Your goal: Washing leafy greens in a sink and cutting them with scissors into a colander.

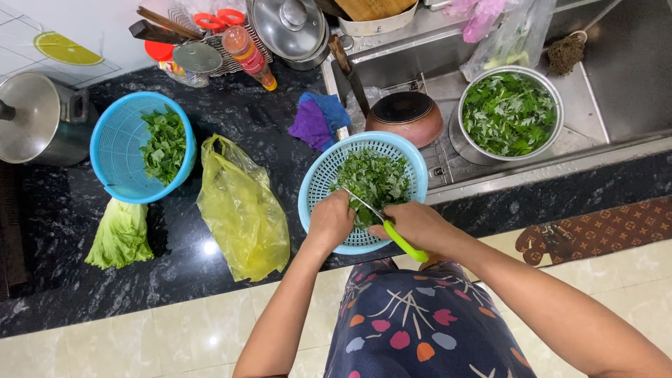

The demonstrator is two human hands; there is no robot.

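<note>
Seen from the head camera, the person is standing at a dark speckled counter [56, 231] and working over a light blue colander [318, 183] that is sitting at the counter's front edge, just left of the steel sink [616, 77]. The left hand [330, 220] is curling its fingers closed around a bunch of leafy greens [374, 178] lying inside that colander, pinching the stems low against the near rim. The right hand [418, 225] is wrapping tightly around the lime-green handle of a knife [392, 231], whose thin blade is pointing up and left into the greens, close to the left hand's fingertips. In the sink, a steel pot [465, 143] is holding more picked green leaves, and a pink-brown pan [407, 117] is lying upside down beside it. Farther left on the counter, a crumpled yellow plastic bag [241, 210] is lying between the two colanders; a second blue colander [115, 150] is holding a smaller heap of leaves, and a pale lettuce piece [120, 236] is resting just below it. A blue and purple cloth [318, 120] is sitting near the sink's corner.
</note>
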